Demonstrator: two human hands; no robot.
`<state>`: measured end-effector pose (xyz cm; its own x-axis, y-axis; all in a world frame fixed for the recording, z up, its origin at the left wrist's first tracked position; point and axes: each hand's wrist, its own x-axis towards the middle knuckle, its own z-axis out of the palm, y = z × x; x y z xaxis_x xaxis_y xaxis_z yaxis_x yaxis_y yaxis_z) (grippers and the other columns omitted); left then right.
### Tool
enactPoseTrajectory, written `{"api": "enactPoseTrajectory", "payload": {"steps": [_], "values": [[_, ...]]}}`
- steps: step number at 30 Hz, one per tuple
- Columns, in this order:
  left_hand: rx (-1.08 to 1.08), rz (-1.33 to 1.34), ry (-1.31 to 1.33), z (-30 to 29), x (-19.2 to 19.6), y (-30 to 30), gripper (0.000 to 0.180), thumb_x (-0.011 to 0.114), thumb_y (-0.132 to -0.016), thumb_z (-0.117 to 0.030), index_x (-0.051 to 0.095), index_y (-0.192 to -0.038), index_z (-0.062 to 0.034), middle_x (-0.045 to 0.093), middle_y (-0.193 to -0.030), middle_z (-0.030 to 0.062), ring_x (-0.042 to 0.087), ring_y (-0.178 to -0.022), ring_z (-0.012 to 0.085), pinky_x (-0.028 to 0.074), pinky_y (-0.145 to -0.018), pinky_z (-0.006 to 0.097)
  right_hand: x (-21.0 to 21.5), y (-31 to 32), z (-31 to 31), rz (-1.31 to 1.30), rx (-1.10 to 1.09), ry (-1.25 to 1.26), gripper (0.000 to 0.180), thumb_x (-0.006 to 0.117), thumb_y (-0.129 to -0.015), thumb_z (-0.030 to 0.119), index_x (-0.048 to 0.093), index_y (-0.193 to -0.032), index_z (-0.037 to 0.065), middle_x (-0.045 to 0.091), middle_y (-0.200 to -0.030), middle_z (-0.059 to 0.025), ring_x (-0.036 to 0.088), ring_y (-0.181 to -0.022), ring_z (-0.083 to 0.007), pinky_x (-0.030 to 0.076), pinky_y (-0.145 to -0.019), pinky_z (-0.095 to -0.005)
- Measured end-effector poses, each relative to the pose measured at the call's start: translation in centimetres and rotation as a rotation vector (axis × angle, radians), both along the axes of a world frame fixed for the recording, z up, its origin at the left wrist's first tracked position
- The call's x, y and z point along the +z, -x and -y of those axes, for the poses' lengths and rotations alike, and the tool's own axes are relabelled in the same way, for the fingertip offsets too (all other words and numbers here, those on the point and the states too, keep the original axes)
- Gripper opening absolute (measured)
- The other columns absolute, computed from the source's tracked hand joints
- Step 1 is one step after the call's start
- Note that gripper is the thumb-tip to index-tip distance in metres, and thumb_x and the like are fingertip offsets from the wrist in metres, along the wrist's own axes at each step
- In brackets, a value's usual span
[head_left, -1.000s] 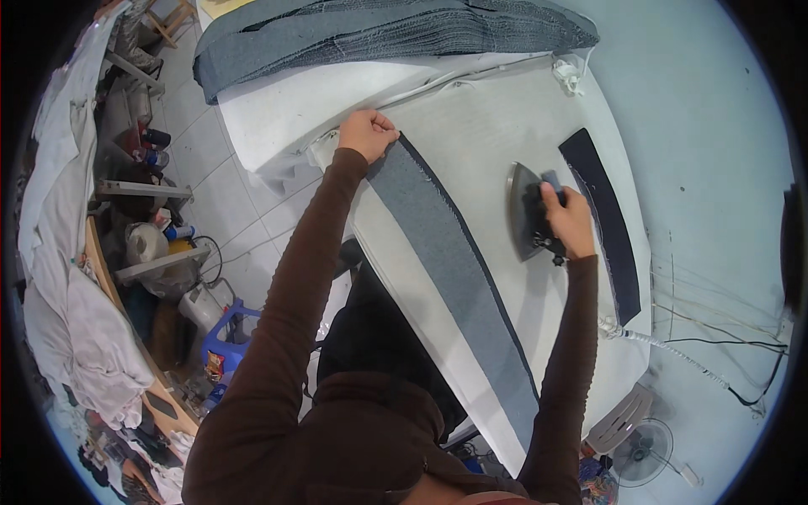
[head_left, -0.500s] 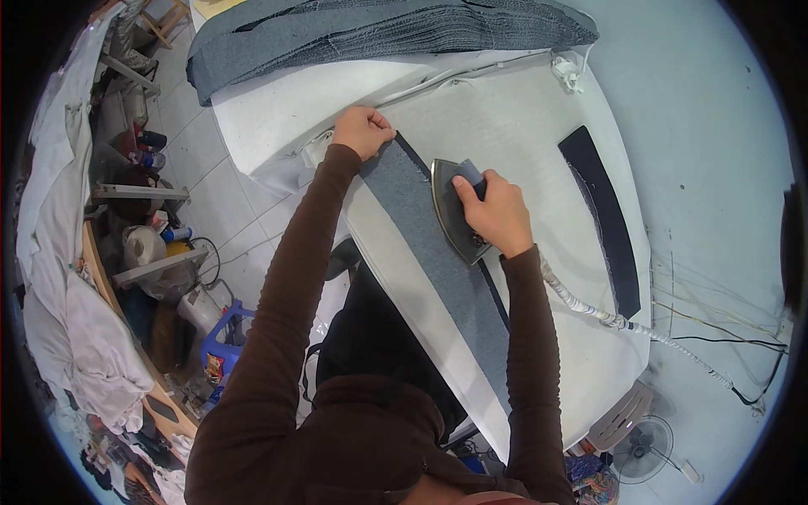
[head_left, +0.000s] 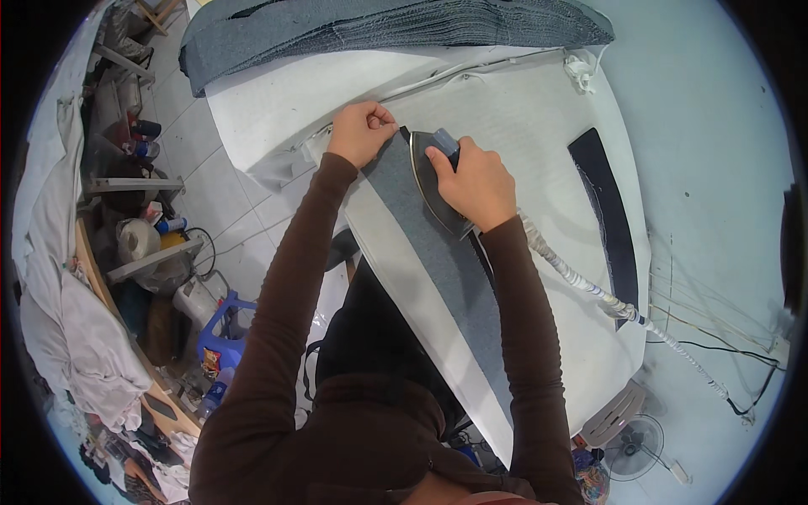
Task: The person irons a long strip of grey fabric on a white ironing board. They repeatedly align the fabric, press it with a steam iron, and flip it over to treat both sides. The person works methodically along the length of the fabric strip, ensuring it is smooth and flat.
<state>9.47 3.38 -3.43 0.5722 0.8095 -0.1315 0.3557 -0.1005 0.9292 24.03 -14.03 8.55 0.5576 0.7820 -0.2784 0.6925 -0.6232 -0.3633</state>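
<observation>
A long grey-blue fabric strip (head_left: 438, 261) lies slantwise on the white padded ironing table, with a dark folded band (head_left: 482, 252) along its right edge. My left hand (head_left: 360, 135) is closed in a pinch on the strip's far end, at the corner where the dark band starts. Wrapped round the handle of an iron (head_left: 427, 187), my right hand (head_left: 477, 187) holds it flat on the strip's right edge. The iron's tip points away from me, just short of my left fingertips. Part of the band is hidden beneath the iron.
A thick stack of grey-blue fabric pieces (head_left: 396, 38) lies across the far side. A separate dark strip (head_left: 608, 219) rests at the right. The iron's wrapped cord (head_left: 581, 286) runs right toward the wall. A fan (head_left: 633, 448) stands at lower right; shelves and a blue stool (head_left: 220, 332) are left.
The iron in my right hand has slid away from me and slightly left along the strip's edge, closer to my left hand. My left hand keeps its pinch at the far end.
</observation>
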Motion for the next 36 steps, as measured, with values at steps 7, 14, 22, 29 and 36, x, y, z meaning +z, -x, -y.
{"api": "enactPoseTrajectory", "payload": {"steps": [7, 14, 22, 29, 36], "values": [[0.521, 0.364, -0.09, 3.8, 0.1, 0.9, 0.01, 0.083, -0.097, -0.006, 0.076, -0.103, -0.0019, 0.055, -0.071, -0.0065, 0.049, -0.066, 0.0027, 0.042, -0.063, 0.024, -1.0, 0.1, -3.2, 0.01, 0.043, -0.056, 0.059, 0.066, -0.108, 0.057, 0.076, -0.111, 0.0, 0.081, -0.1, -0.0293, 0.079, -0.1, -0.0523, 0.062, -0.088, -0.0587], [0.547, 0.444, -0.068, 6.0, 2.3, 5.4, 0.014, 0.079, -0.106, -0.006, 0.072, -0.116, -0.0007, 0.054, -0.085, -0.0081, 0.046, -0.073, -0.0004, 0.04, -0.066, 0.019, -0.9, -1.0, 2.6, -0.042, 0.052, -0.015, 0.059, 0.065, -0.109, 0.057, 0.074, -0.111, -0.002, 0.079, -0.102, -0.0325, 0.077, -0.103, -0.0539, 0.06, -0.09, -0.0606], [0.149, 0.075, -0.358, 7.3, 1.8, 6.9, 0.015, 0.084, -0.099, -0.02, 0.084, -0.104, -0.0062, 0.08, -0.097, 0.0079, 0.074, -0.088, 0.021, 0.057, -0.078, 0.037, -0.9, -10.9, 19.3, -0.074, -0.187, 0.02, 0.065, 0.067, -0.108, 0.06, 0.07, -0.115, -0.005, 0.076, -0.112, -0.0397, 0.074, -0.111, -0.0582, 0.057, -0.095, -0.0604], [0.149, -0.235, -0.32, 4.9, 0.3, -2.5, 0.035, 0.096, -0.086, -0.034, 0.083, -0.099, -0.0039, 0.081, -0.089, 0.0105, 0.078, -0.084, 0.0267, 0.061, -0.083, 0.04, -1.2, -10.0, 29.4, 0.862, -0.315, -0.445, 0.04, 0.073, -0.108, 0.03, 0.069, -0.14, 0.006, 0.073, -0.126, -0.0206, 0.064, -0.121, -0.0432, 0.052, -0.103, -0.0559], [0.073, -0.342, -0.366, 1.4, -1.0, -1.2, 0.039, 0.102, -0.078, -0.03, 0.085, -0.103, -0.0065, 0.083, -0.092, 0.0078, 0.079, -0.085, 0.0235, 0.062, -0.084, 0.039, -5.8, 4.0, 50.1, 0.651, -0.846, -0.329, 0.029, 0.076, -0.105, 0.02, 0.078, -0.128, 0.002, 0.079, -0.127, -0.0183, 0.071, -0.121, -0.0402, 0.052, -0.109, -0.0499]]}}
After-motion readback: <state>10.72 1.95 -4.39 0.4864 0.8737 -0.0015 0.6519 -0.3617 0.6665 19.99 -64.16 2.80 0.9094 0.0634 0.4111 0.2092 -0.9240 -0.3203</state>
